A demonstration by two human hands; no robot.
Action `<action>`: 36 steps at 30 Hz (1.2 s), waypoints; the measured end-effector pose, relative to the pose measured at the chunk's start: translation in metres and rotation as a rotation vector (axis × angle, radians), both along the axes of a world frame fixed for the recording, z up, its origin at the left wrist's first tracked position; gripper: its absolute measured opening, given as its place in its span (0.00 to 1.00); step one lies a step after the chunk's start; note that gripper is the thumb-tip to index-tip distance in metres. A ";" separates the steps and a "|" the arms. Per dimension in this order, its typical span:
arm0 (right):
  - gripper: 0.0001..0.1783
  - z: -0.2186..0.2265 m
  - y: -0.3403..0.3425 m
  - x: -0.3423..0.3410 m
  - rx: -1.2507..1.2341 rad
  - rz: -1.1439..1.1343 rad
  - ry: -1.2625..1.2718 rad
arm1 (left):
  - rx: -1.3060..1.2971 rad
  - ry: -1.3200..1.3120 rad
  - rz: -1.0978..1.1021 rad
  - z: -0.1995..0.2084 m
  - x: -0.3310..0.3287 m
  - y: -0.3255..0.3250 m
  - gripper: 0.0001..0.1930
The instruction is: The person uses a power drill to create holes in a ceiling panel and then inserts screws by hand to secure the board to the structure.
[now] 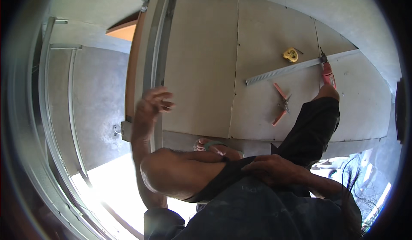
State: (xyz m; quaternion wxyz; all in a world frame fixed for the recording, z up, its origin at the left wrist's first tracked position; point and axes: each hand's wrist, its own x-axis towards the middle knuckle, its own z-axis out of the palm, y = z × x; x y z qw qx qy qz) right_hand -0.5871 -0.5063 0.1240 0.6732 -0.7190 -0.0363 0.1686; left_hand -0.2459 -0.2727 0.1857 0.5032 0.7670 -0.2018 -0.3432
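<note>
My left hand [156, 102] is raised beside an upright grey metal stud [158, 47]. Its fingers are apart and slightly blurred, and I see nothing in them. My right hand [272, 169] rests on the dark shorts [229, 173] at my lap. Its fingers lie along the cloth, partly in shadow, with no object showing. Farther off, a red drill [328, 73] lies just beyond my right knee. A slotted metal strip [279, 72] runs under or against its front end. Orange-handled snips [283, 105] lie opened on the grey panels, away from both hands.
A yellow tape measure [290, 54] lies beyond the strip on the grey panelled surface [197, 64]. An orange-brown board [132, 68] stands behind the stud. More metal framing [71, 98] lines the left side. My sandalled foot [210, 146] is at the panels' near edge.
</note>
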 end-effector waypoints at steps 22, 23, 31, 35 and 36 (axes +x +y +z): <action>0.15 0.032 0.037 -0.038 -0.747 0.236 -0.311 | 0.673 -1.184 0.050 -0.063 0.096 -0.040 0.22; 0.14 0.031 0.049 -0.037 -0.876 0.249 -0.355 | 0.690 -1.233 0.050 -0.060 0.098 -0.031 0.21; 0.10 0.035 0.055 -0.022 -1.040 0.411 -0.271 | 0.698 -1.335 0.069 -0.061 0.094 -0.034 0.22; 0.08 0.025 0.045 -0.021 -0.916 0.337 -0.393 | 0.672 -1.296 0.081 -0.064 0.095 -0.044 0.24; 0.08 0.024 0.045 -0.022 -0.900 0.302 -0.410 | 0.655 -1.314 0.073 -0.065 0.096 -0.044 0.25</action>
